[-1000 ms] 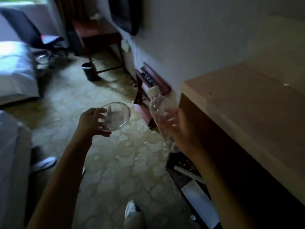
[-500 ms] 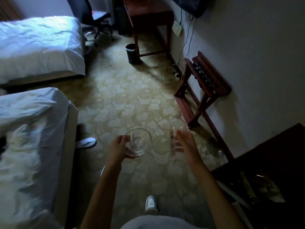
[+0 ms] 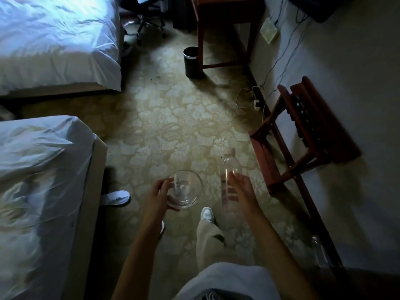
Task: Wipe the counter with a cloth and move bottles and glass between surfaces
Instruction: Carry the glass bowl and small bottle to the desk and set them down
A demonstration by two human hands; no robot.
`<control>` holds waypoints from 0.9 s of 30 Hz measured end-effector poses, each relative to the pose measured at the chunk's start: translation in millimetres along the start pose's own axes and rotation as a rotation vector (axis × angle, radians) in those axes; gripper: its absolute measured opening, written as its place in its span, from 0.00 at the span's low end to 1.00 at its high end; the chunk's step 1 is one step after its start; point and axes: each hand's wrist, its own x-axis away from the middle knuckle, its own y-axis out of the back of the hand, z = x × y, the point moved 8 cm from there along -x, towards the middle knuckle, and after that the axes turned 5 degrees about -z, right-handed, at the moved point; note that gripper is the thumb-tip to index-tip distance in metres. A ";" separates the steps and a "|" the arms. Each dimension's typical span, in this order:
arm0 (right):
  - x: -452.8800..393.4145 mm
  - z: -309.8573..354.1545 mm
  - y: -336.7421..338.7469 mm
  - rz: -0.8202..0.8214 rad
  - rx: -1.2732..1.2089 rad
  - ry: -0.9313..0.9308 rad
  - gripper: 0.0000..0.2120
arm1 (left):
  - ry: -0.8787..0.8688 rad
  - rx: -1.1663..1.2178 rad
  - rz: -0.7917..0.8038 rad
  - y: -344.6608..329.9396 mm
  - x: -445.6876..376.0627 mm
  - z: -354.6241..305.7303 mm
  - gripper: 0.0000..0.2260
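My left hand [image 3: 157, 197] grips a clear drinking glass [image 3: 187, 189] by its side, its mouth tipped toward the camera. My right hand [image 3: 242, 189] holds a clear plastic bottle [image 3: 229, 169] with a pale cap, upright and a little to the right of the glass. Both are carried in the air over the patterned carpet. A second clear bottle [image 3: 319, 252] stands on the floor at the lower right by the wall. No counter and no cloth are in view.
Two white beds stand on the left, one near [image 3: 39, 191] and one far [image 3: 58, 44]. A folded wooden luggage rack [image 3: 303, 135] leans on the right wall. A dark bin [image 3: 191, 61] sits by a wooden desk [image 3: 225, 31]. A white slipper [image 3: 115, 198] lies beside the near bed.
The view has swung away from the wooden counter toward the room's middle. Both hands still carry the glass and the bottle, now farther along the carpet between bed and wall.
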 end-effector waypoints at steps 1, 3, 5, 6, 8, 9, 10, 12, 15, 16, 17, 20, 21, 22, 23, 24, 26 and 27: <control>-30.5 11.6 -10.9 0.014 0.001 -0.003 0.36 | 0.003 -0.002 -0.015 -6.7 -27.0 -12.0 0.12; -68.6 40.1 -27.3 0.036 0.011 0.007 0.33 | -0.009 0.001 -0.035 -13.0 -62.2 -38.5 0.12; -119.0 82.5 -51.4 0.066 0.028 0.031 0.28 | -0.039 0.004 -0.057 -17.1 -108.1 -77.6 0.12; -143.2 105.3 -63.8 0.083 0.032 0.047 0.29 | -0.062 0.009 -0.074 -18.7 -128.8 -99.1 0.11; -189.2 143.3 -87.8 0.108 0.027 0.059 0.36 | -0.078 0.038 -0.117 -19.7 -166.3 -136.0 0.11; -211.1 158.1 -99.7 0.123 0.027 0.058 0.38 | -0.079 0.069 -0.131 -20.8 -184.1 -150.8 0.10; -231.4 170.7 -110.9 0.134 0.028 0.058 0.38 | -0.083 0.096 -0.138 -22.9 -201.9 -164.2 0.11; -270.7 188.4 -132.4 0.145 0.017 0.049 0.38 | -0.075 0.125 -0.149 -27.7 -242.3 -181.4 0.12; -328.8 198.9 -160.3 0.136 0.030 0.021 0.43 | -0.029 0.153 -0.162 -40.2 -311.4 -190.8 0.12; -349.6 201.3 -169.5 0.129 0.040 0.017 0.44 | -0.018 0.161 -0.153 -47.1 -339.0 -193.9 0.12; -370.2 203.8 -178.6 0.120 0.048 0.012 0.43 | -0.011 0.166 -0.138 -54.6 -366.1 -198.3 0.12; -437.8 225.4 -204.6 0.084 0.048 0.000 0.39 | -0.012 0.167 -0.099 -77.0 -448.7 -224.7 0.12; -462.3 238.5 -213.1 0.073 0.052 0.005 0.40 | -0.013 0.163 -0.084 -83.9 -476.6 -237.7 0.12; -487.4 255.7 -222.0 0.065 0.061 0.015 0.40 | -0.017 0.162 -0.067 -91.4 -505.0 -253.8 0.12; -512.2 275.4 -231.2 0.055 0.066 0.029 0.38 | -0.028 0.161 -0.051 -97.6 -532.8 -272.1 0.11; -537.4 297.3 -240.7 0.043 0.065 0.042 0.36 | -0.044 0.162 -0.035 -103.3 -559.4 -293.8 0.11; -586.9 342.0 -260.0 0.019 0.044 0.078 0.30 | -0.077 0.164 -0.013 -114.6 -610.8 -338.2 0.11; -608.8 360.3 -269.8 0.011 0.033 0.085 0.27 | -0.087 0.161 -0.008 -119.1 -633.6 -358.0 0.11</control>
